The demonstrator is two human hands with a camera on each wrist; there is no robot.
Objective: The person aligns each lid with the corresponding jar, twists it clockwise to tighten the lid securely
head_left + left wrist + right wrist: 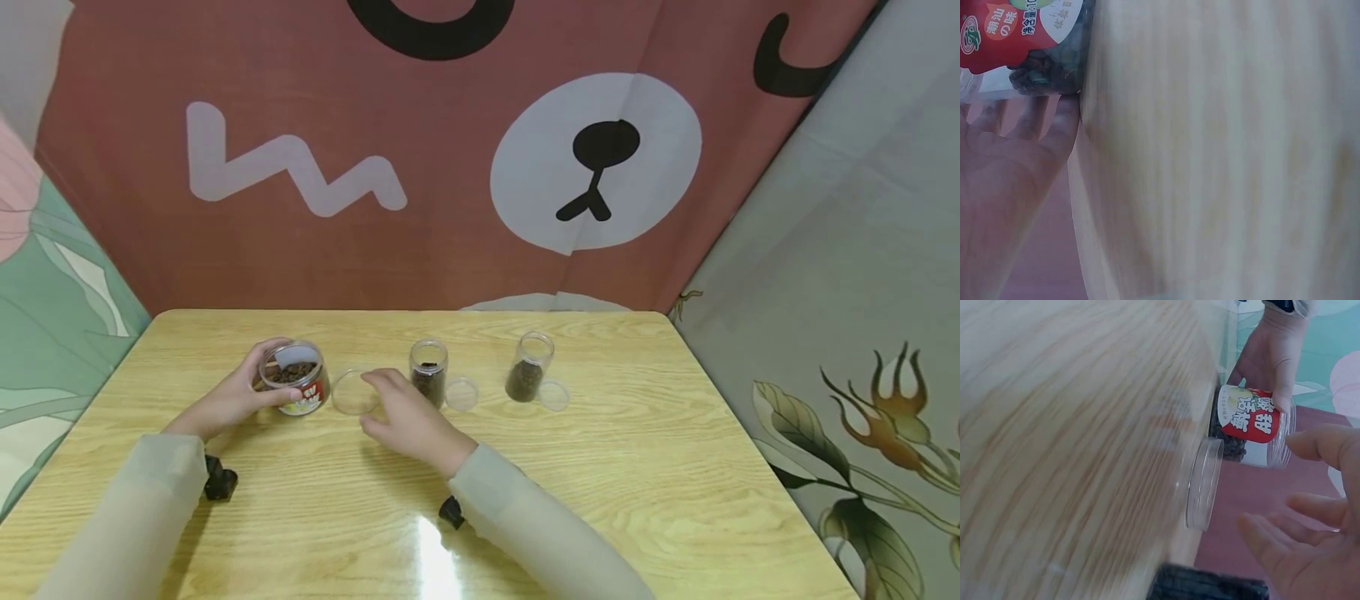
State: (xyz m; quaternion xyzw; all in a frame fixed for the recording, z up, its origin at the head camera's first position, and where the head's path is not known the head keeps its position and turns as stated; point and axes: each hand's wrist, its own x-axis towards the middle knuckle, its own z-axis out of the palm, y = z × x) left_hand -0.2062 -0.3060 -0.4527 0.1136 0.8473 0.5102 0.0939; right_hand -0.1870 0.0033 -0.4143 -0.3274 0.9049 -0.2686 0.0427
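Observation:
My left hand (pixel 232 398) grips a wide clear jar (pixel 309 398) from its left side, the thumb across the front. The jar stands uncapped, with dark brown pieces inside and a red printed label, which the right wrist view also shows on the jar (pixel 1250 419). Just right of it on the table is a round clear lid (pixel 347 400). My right hand (pixel 416 425) hovers beside that lid with fingers spread and nothing held. In the right wrist view, a gap separates the fingers from the lid (pixel 1205 484).
Two narrower open jars, a nearer one (pixel 428 385) and one farther right (pixel 525 379), hold dark contents. Beside each is a small clear lid, one (pixel 462 394) between the jars and another (pixel 555 396) at the right. A patterned cloth (pixel 450 258) hangs behind the wooden table (pixel 675 467).

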